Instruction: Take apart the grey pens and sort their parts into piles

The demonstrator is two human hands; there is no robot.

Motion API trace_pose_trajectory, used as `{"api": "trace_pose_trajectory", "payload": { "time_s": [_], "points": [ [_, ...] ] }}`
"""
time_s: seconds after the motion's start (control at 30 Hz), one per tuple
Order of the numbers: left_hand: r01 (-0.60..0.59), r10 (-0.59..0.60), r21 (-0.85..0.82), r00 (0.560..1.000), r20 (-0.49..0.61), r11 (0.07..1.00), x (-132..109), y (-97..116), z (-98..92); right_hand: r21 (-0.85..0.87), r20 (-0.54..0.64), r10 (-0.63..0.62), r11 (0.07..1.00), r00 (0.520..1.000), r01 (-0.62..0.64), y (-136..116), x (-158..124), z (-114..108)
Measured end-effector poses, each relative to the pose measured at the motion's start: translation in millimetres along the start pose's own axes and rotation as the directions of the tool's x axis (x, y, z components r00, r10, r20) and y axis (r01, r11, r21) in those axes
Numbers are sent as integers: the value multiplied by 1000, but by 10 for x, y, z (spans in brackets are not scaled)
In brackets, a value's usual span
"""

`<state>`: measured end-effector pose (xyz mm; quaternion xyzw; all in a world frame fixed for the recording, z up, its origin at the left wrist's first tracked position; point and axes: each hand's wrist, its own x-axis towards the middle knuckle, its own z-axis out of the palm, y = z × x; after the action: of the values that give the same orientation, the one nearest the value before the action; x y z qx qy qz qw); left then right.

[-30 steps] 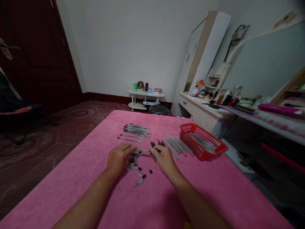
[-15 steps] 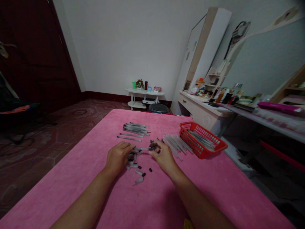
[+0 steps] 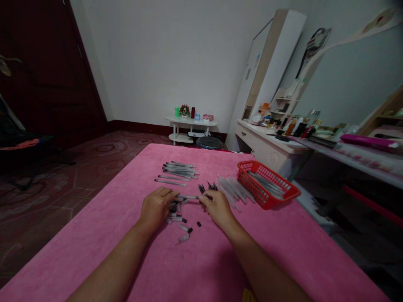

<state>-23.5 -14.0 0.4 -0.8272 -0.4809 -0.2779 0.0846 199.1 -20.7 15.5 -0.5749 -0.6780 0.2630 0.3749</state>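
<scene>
My left hand (image 3: 156, 207) and my right hand (image 3: 215, 205) meet over a pink tablecloth (image 3: 201, 260), and between them they hold a thin grey pen barrel (image 3: 189, 196) lying crosswise. Both hands have their fingers pinched on its ends. Under my left hand lies a small heap of pen caps and short parts (image 3: 179, 218). A loose group of clear pen tubes with black tips (image 3: 228, 188) lies just right of my right hand. A row of assembled grey pens (image 3: 178, 172) lies farther back.
A red plastic basket (image 3: 285, 197) holding more pens stands at the right table edge. Beyond it are a cluttered white dresser (image 3: 267, 144) and a low white side table (image 3: 190, 126). A dark door and tiled floor lie to the left.
My right hand slid a little left and back along the pen barrel, then settled on its end. My left hand has stayed where it was.
</scene>
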Motion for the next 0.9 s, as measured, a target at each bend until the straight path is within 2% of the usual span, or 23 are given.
{"api": "trace_pose_trajectory", "payload": {
  "time_s": [0.13,0.3,0.47,0.6,0.77,0.9],
  "points": [
    [10,-10,-9,1000,3,1000,-1,5,-6,0,-36,-18,1000,999,18,-5,0,0],
    [-21,21,-27,1000,5,999,8,31,-8,50,1,2,999,1000,-2,5,-6,24],
    [-15,15,-36,1000,-4,999,4,15,-1,136,-46,-14,991,999,20,32,2,41],
    [-13,13,-33,1000,-1,999,-3,-3,8,108,20,15,994,1000,-17,52,7,32],
    [-4,4,-35,1000,-4,999,-6,-13,14,89,-25,-26,996,999,28,40,10,34],
    [-17,17,-38,1000,-3,999,-1,2,8,81,3,-10,997,1000,9,34,-7,42]
  ]
}}
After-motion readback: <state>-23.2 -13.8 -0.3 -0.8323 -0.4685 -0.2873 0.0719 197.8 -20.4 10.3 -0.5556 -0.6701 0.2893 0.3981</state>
